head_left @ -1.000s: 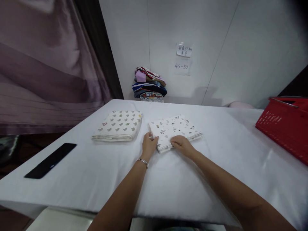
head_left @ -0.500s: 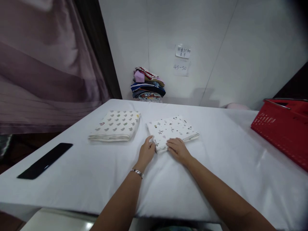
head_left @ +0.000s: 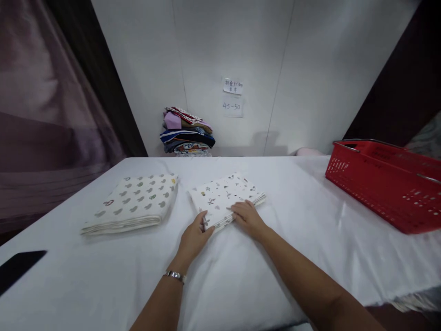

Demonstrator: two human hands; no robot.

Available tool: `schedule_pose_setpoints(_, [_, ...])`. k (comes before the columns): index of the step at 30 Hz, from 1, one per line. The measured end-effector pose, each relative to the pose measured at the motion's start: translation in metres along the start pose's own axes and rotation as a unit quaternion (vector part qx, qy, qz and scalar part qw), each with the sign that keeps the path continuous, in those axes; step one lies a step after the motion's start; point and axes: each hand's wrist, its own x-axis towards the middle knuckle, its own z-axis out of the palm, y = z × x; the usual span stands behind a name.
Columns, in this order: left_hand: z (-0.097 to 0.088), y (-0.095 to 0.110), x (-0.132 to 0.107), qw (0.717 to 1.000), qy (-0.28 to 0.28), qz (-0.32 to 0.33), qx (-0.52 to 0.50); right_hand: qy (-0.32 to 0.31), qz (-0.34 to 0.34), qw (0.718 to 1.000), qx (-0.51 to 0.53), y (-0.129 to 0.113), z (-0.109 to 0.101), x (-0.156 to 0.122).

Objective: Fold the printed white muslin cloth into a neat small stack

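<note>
A folded white cloth with small scattered prints (head_left: 223,195) lies on the white table (head_left: 303,216) in front of me. My left hand (head_left: 193,237) pinches its near left corner, thumb on top. My right hand (head_left: 247,218) rests on the near edge of the same cloth, fingers curled over it. A second folded cloth with grey and green shapes (head_left: 136,202) lies to the left, apart from both hands.
A red plastic basket (head_left: 382,181) stands at the right of the table. A pile of coloured folded clothes (head_left: 186,133) sits against the back wall under two paper notes (head_left: 232,96). A black flat object (head_left: 17,271) lies at the left edge.
The view has turned right, so cloths and basket sit further left in the picture. Both hands stayed on the printed cloth's near edge; the left hand slid slightly back to the corner.
</note>
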Motion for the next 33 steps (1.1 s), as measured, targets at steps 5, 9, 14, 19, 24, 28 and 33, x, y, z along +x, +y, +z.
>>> schedule_pose_setpoints(5, [-0.002, -0.002, 0.0, 1.0, -0.009, 0.009, -0.019, 0.116, 0.139, 0.984, -0.001, 0.056, -0.027, -0.007])
schedule_pose_setpoints(9, [-0.002, -0.003, 0.001, 0.999, -0.014, 0.012, -0.036, 0.225, 0.296, 0.927, 0.05, 0.089, -0.043, -0.01])
schedule_pose_setpoints(14, [-0.001, -0.005, 0.003, 0.998, -0.011, 0.015, -0.059, 0.217, 0.38, 0.896, 0.073, 0.097, -0.051, -0.004])
schedule_pose_setpoints(19, [0.002, -0.01, 0.005, 0.996, -0.009, 0.028, -0.082, 0.169, 0.425, 0.887, 0.061, 0.095, -0.055, 0.008])
schedule_pose_setpoints(24, [0.002, -0.011, 0.006, 0.996, -0.013, 0.028, -0.089, 0.142, 0.446, 0.882, 0.062, 0.097, -0.053, 0.016])
schedule_pose_setpoints(28, [0.002, -0.01, 0.005, 0.995, -0.007, 0.032, -0.095, 0.145, 0.433, 0.885, 0.089, 0.1, -0.049, 0.019])
schedule_pose_setpoints(33, [0.001, -0.009, 0.005, 0.995, -0.02, 0.029, -0.091, 0.156, 0.425, 0.88, 0.141, 0.103, -0.048, 0.022])
